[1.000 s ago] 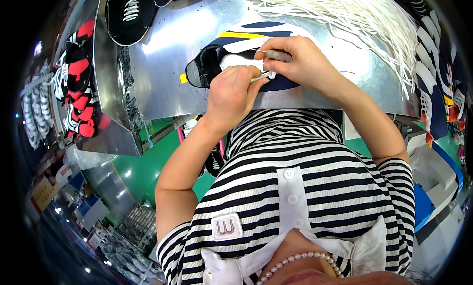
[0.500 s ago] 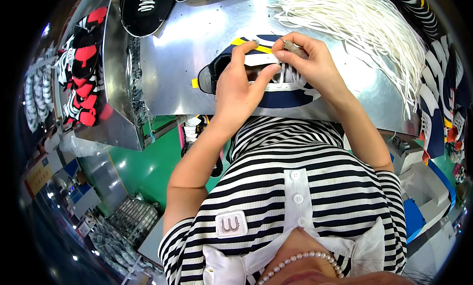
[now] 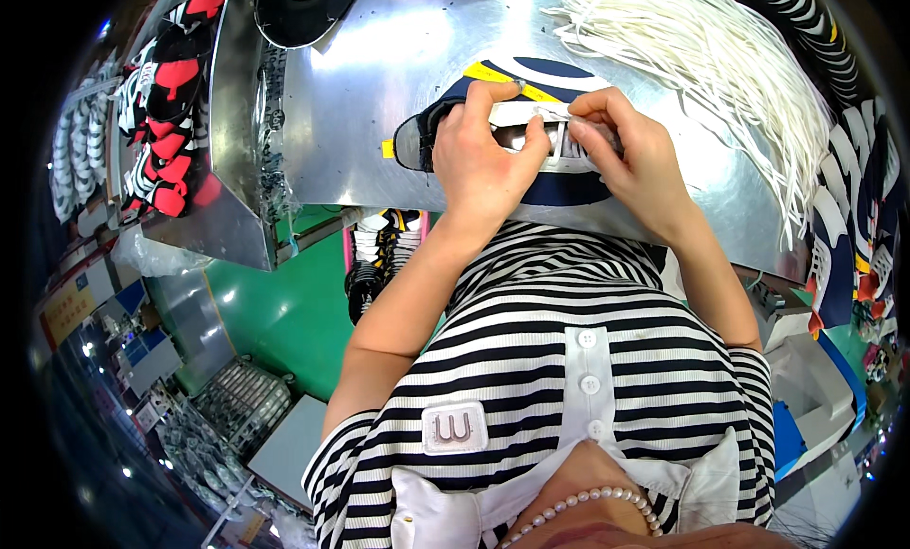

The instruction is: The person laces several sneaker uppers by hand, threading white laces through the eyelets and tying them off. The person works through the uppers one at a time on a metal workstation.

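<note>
A navy, white and yellow shoe upper point(image 3: 569, 191) lies on its side on the metal table, its opening partly under my hands. My left hand point(image 3: 482, 160) is closed on the upper, with the index finger by the yellow stripe and the thumb inside the white eyelet edge. White shoelace point(image 3: 558, 143) crosses the opening in a few strands. At the eyelet edge my right hand point(image 3: 637, 155) pinches the lace, fingertips close to my left thumb. Beneath its fingers a greyish handle shape shows only in part.
A large bundle of loose white laces point(image 3: 682, 65) spreads over the right of the table point(image 3: 351, 132). Black shoe uppers point(image 3: 299, 13) lie at the far left. Red-and-black uppers point(image 3: 171, 132) hang beyond the left metal edge; navy-and-white ones point(image 3: 834, 255) hang at the right.
My right hand has turned and lowered its fingertips to the eyelet edge; the cloth-wrapped handle that stood out between its fingers is now mostly hidden. My left hand still holds the upper.
</note>
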A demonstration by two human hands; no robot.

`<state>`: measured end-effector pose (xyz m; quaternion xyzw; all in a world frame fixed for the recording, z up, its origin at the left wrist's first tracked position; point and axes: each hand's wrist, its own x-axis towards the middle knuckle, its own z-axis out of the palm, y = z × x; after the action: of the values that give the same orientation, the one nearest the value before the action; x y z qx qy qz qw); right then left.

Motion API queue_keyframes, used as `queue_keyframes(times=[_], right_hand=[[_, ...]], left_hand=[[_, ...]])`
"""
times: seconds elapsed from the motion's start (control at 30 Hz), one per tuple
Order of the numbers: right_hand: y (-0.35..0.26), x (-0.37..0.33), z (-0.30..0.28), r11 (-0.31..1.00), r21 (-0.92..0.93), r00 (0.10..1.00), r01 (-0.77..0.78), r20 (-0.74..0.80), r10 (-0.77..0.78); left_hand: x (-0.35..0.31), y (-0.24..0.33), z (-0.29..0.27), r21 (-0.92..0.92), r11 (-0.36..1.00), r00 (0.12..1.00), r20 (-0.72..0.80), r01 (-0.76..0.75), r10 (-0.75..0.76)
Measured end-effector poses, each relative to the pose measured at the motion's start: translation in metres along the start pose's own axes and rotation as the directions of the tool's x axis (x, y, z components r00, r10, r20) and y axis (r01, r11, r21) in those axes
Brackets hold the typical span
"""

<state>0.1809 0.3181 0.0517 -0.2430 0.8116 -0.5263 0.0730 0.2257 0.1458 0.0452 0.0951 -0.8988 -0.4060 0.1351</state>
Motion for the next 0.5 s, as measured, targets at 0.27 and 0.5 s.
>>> queue_keyframes(times=[0.27,0.5], right_hand=[[0.003,0.012,-0.003,0.964,-0.23,0.991,0.132,0.047,-0.125],[-0.03,0.036,0.006,0.791,-0.593,0.975,0.149,0.221,-0.017]], left_hand=[[0.0,-0.002,0.003,0.052,0.995,0.996,0.02,-0.087,0.086],[-0.006,-0.001,-0.002,0.012,0.974,0.974,-0.018,-0.225,0.225]])
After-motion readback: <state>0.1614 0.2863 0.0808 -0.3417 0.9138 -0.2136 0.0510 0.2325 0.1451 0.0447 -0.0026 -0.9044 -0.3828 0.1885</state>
